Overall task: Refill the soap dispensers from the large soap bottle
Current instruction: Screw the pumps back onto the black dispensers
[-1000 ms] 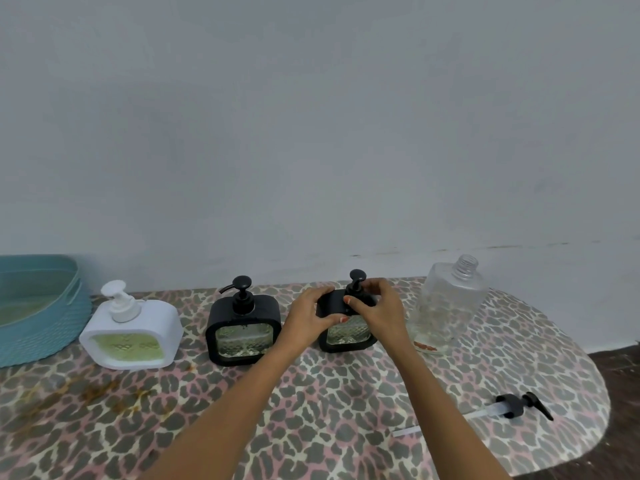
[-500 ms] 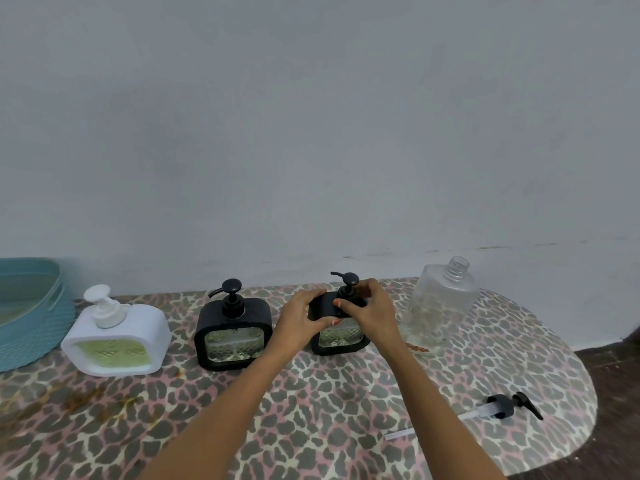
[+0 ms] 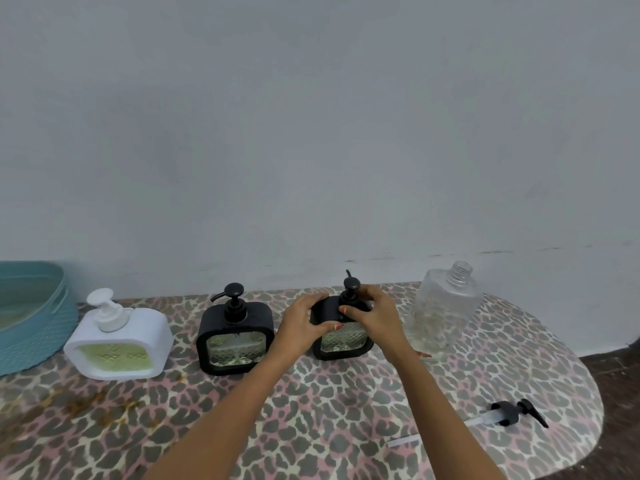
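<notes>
Three soap dispensers stand in a row on the leopard-print table (image 3: 311, 410): a white one (image 3: 119, 344) at the left, a black one (image 3: 235, 336) in the middle and a smaller black one (image 3: 343, 341) to its right. My left hand (image 3: 304, 320) grips the small black dispenser's left shoulder. My right hand (image 3: 375, 315) is curled round its pump collar, and the pump head points backward. The large clear soap bottle (image 3: 445, 308) stands uncapped just right of my right hand. Its black pump (image 3: 512, 412) with its tube lies on the table at the front right.
A teal woven basket (image 3: 31, 320) sits at the table's far left. A plain grey wall rises right behind the row of dispensers. The table's rounded edge drops off to a dark floor (image 3: 616, 393) on the right.
The small black dispenser's pump head has turned, from pointing left to pointing backward, under my right hand. My left hand has kept its hold on the body. The view has shifted slightly.
</notes>
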Tool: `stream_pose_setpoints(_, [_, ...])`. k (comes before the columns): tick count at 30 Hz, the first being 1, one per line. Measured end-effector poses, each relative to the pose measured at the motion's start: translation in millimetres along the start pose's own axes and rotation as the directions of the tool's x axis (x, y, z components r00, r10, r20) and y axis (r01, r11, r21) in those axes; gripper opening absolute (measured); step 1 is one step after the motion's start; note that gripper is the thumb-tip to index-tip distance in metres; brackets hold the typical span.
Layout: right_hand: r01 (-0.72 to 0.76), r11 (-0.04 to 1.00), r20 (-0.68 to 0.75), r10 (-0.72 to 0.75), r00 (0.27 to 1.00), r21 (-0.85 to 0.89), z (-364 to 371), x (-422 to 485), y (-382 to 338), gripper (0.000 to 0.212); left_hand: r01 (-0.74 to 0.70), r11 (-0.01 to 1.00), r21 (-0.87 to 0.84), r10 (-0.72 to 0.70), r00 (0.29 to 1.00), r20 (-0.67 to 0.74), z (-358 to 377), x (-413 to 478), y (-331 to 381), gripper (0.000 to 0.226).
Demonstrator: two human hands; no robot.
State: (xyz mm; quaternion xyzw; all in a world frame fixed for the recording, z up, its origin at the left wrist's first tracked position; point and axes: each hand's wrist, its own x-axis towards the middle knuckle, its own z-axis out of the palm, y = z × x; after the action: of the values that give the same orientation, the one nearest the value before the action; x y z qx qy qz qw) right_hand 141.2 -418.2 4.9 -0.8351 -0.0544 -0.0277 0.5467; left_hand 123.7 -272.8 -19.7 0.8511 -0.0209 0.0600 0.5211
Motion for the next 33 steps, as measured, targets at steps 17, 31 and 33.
stream_pose_setpoints(17, [0.094,0.975,0.009,-0.094,0.996,-0.201,-1.7,10.8,1.3,0.025,-0.010,1.000,-0.007,0.010,1.000,-0.017,1.1,-0.2,-0.2,0.060])
stream_pose_setpoints(31, [0.032,0.994,-0.322,-0.065,0.945,-0.107,30.5,-5.8,2.9,0.024,-0.023,1.000,0.009,0.024,0.999,-0.028,2.9,-1.8,0.9,0.056])
stream_pose_setpoints(33, [0.037,0.990,-0.330,-0.081,0.941,-0.138,32.3,-7.4,3.7,0.025,-0.020,1.000,0.022,0.020,1.000,-0.016,2.5,-1.5,1.1,0.056])
